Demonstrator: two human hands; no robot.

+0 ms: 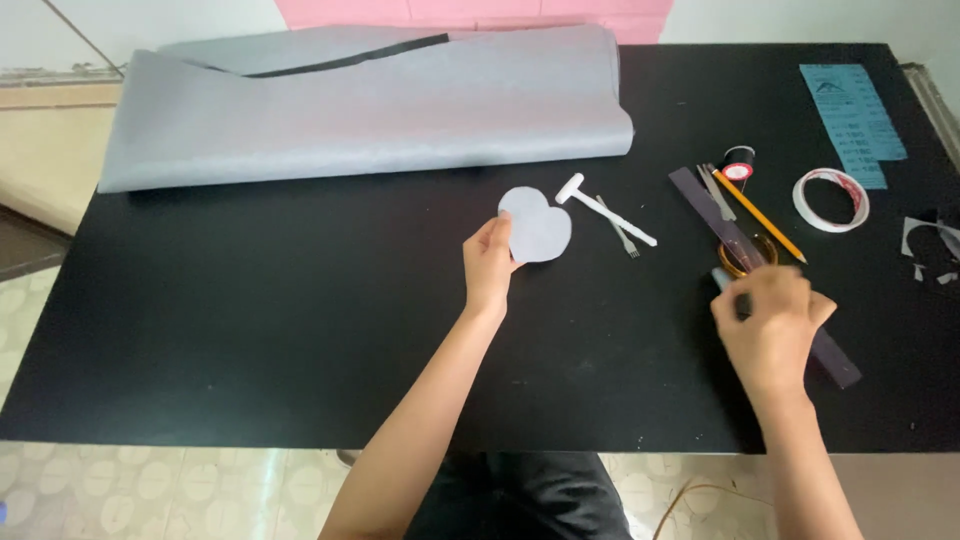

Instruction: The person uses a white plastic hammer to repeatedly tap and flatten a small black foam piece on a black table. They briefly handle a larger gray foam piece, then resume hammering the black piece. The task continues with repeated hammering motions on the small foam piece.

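Left hand (489,267) pinches a grey heart-shaped felt cutout (537,226) at its lower-left edge, flat on the black table (250,300) near centre. Right hand (772,325), blurred, at 4 o'clock, curled over a dark ruler (720,215) beside a small round tin (748,256); can't tell what it grasps. White mallet (604,208) just right of the heart. Grey felt roll (370,105) at 12 o'clock. Tape roll (831,199) at 2.
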